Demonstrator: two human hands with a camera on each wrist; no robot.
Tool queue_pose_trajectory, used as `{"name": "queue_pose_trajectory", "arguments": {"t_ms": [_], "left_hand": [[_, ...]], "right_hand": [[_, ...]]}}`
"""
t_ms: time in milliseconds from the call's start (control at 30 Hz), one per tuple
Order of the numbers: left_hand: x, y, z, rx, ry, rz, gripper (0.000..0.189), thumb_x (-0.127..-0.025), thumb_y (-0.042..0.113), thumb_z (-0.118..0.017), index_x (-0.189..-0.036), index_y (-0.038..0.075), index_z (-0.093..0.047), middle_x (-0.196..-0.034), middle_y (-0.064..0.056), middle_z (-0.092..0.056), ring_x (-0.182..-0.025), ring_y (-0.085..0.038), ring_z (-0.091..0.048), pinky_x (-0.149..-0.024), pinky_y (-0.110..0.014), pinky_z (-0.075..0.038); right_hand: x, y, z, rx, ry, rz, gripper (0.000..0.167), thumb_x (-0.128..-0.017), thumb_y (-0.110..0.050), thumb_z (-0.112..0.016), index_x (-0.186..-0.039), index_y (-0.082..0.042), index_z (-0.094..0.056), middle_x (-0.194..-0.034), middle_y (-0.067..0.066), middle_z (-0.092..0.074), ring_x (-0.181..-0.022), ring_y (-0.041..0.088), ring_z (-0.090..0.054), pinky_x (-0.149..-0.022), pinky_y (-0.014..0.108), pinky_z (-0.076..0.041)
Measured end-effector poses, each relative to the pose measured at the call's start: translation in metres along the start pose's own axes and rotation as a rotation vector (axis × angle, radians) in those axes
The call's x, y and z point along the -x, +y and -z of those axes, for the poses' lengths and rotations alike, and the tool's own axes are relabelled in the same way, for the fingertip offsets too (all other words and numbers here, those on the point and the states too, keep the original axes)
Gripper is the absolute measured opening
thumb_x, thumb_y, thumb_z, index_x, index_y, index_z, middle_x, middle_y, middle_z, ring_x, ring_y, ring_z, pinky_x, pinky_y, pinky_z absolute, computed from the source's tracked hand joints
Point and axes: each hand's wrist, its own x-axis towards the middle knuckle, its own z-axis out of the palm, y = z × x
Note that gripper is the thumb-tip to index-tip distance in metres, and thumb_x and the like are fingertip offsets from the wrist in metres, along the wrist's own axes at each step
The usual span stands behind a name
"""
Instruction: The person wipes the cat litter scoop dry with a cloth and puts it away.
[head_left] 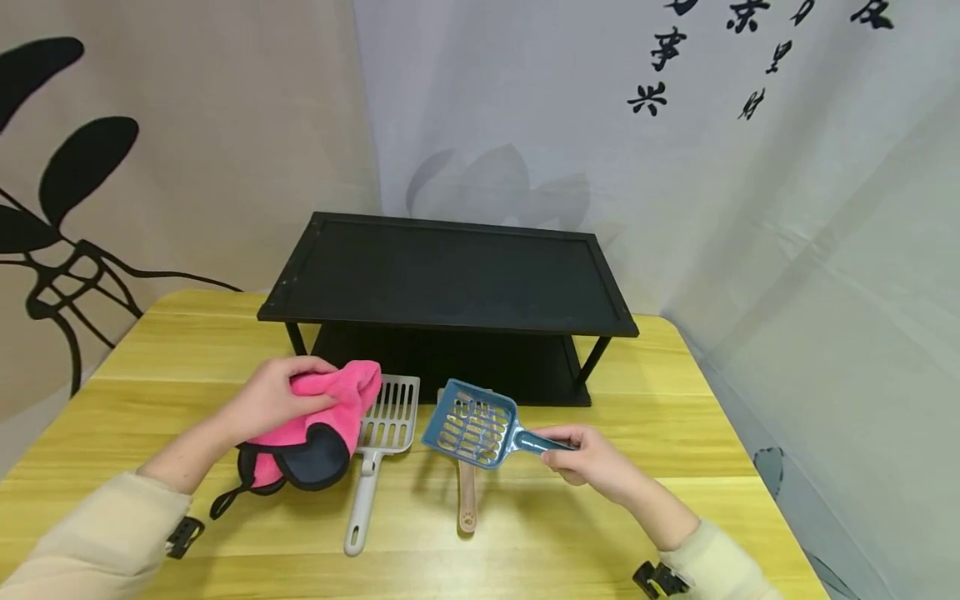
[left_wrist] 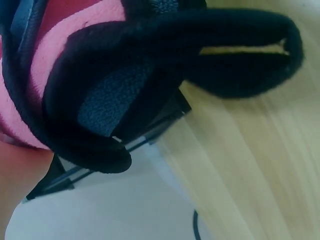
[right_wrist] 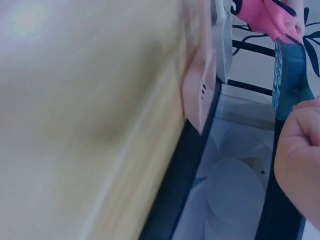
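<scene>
My left hand (head_left: 273,404) grips a bunched pink fleece cloth (head_left: 352,387) with dark blue patches, black edging and a black loop. That cloth fills the upper left of the left wrist view. My right hand (head_left: 592,458) holds a blue litter scoop (head_left: 517,437) by its handle, its slotted head raised and turned left. Under the blue scoop lies a beige-pink litter scoop (head_left: 467,500), its head mostly hidden in the head view but visible in the right wrist view (right_wrist: 197,92). A light grey litter scoop (head_left: 366,496) lies beside the cloth, handle toward me.
A black two-tier rack (head_left: 450,275) stands at the back of the wooden table (head_left: 300,567), its lower shelf (head_left: 495,362) behind the scoops. Behind the table hangs a pale curtain (head_left: 487,100) with black leaf drawings and characters.
</scene>
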Motion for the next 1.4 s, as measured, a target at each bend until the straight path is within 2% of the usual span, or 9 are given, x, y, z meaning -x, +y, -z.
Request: {"name": "queue_pose_trajectory", "arguments": {"t_ms": [200, 267, 333, 467, 600, 833, 1067, 1200, 1400], "left_hand": [[0.007, -0.01, 0.003, 0.011, -0.008, 0.019, 0.046, -0.08, 0.028, -0.074, -0.116, 0.001, -0.062, -0.109, -0.017, -0.065, -0.085, -0.011, -0.058, -0.071, -0.018, -0.05], [0.01, -0.013, 0.004, 0.008, -0.006, 0.028, 0.048, -0.08, 0.029, -0.074, -0.117, 0.001, -0.062, -0.111, -0.018, -0.065, -0.086, -0.008, -0.058, -0.071, -0.018, -0.05], [0.012, -0.015, 0.005, -0.002, -0.001, 0.039, 0.049, -0.08, 0.03, -0.074, -0.117, 0.001, -0.063, -0.111, -0.018, -0.065, -0.087, -0.005, -0.057, -0.072, -0.017, -0.05], [0.014, -0.019, 0.007, -0.017, 0.011, 0.045, 0.049, -0.08, 0.031, -0.074, -0.118, 0.001, -0.063, -0.112, -0.018, -0.065, -0.089, -0.001, -0.056, -0.074, -0.017, -0.05], [0.015, -0.021, 0.01, -0.023, 0.008, 0.055, 0.05, -0.081, 0.031, -0.073, -0.119, 0.0, -0.062, -0.114, -0.019, -0.064, -0.088, -0.001, -0.056, -0.074, -0.016, -0.049], [0.016, -0.026, 0.012, -0.024, 0.021, 0.075, 0.053, -0.08, 0.029, -0.074, -0.12, -0.002, -0.06, -0.116, -0.022, -0.063, -0.087, 0.005, -0.053, -0.073, -0.014, -0.048], [0.019, -0.031, 0.011, -0.024, 0.022, 0.092, 0.054, -0.081, 0.03, -0.073, -0.121, -0.002, -0.059, -0.117, -0.022, -0.062, -0.088, 0.007, -0.053, -0.073, -0.013, -0.048], [0.019, -0.032, 0.01, -0.024, 0.027, 0.096, 0.053, -0.08, 0.029, -0.074, -0.121, -0.002, -0.06, -0.116, -0.022, -0.063, -0.086, 0.009, -0.052, -0.072, -0.012, -0.048], [0.02, -0.031, 0.01, -0.028, 0.039, 0.096, 0.053, -0.08, 0.03, -0.074, -0.12, -0.002, -0.06, -0.116, -0.022, -0.063, -0.086, 0.013, -0.049, -0.072, -0.012, -0.047]], "right_hand": [[0.0, -0.015, 0.011, 0.009, -0.002, 0.039, 0.043, -0.087, 0.001, -0.053, -0.124, 0.019, -0.044, -0.054, -0.01, -0.037, -0.044, 0.003, -0.024, -0.044, 0.019, -0.017], [0.001, -0.02, 0.014, 0.006, -0.01, 0.059, 0.04, -0.087, 0.001, -0.052, -0.124, 0.017, -0.048, -0.055, -0.01, -0.037, -0.044, 0.005, -0.023, -0.044, 0.022, -0.015], [0.001, -0.025, 0.018, -0.002, -0.017, 0.084, 0.035, -0.088, 0.001, -0.052, -0.122, 0.009, -0.055, -0.057, -0.009, -0.04, -0.044, 0.007, -0.022, -0.045, 0.024, -0.014], [0.002, -0.034, 0.025, -0.026, -0.015, 0.107, 0.028, -0.09, -0.002, -0.053, -0.11, -0.017, -0.065, -0.062, -0.009, -0.047, -0.045, 0.01, -0.02, -0.047, 0.027, -0.013], [0.004, -0.044, 0.032, -0.058, -0.014, 0.135, 0.032, -0.092, -0.004, -0.053, -0.106, -0.029, -0.066, -0.064, -0.009, -0.047, -0.046, 0.013, -0.019, -0.048, 0.029, -0.013], [0.003, -0.064, 0.045, -0.139, 0.02, 0.185, 0.03, -0.093, -0.005, -0.051, -0.106, -0.027, -0.068, -0.066, -0.008, -0.05, -0.048, 0.013, -0.019, -0.049, 0.028, -0.013], [-0.004, -0.074, 0.055, -0.229, 0.058, 0.204, 0.034, -0.095, 0.0, -0.042, -0.105, -0.022, -0.067, -0.066, -0.007, -0.051, -0.047, 0.012, -0.019, -0.049, 0.026, -0.012], [-0.007, -0.076, 0.058, -0.255, 0.113, 0.201, 0.035, -0.096, 0.0, -0.04, -0.103, -0.02, -0.067, -0.068, -0.006, -0.053, -0.047, 0.011, -0.021, -0.049, 0.025, -0.012], [-0.009, -0.078, 0.06, -0.245, 0.22, 0.158, 0.023, -0.096, -0.002, -0.04, -0.102, -0.014, -0.059, -0.068, -0.005, -0.053, -0.045, 0.008, -0.026, -0.049, 0.023, -0.014]]}}
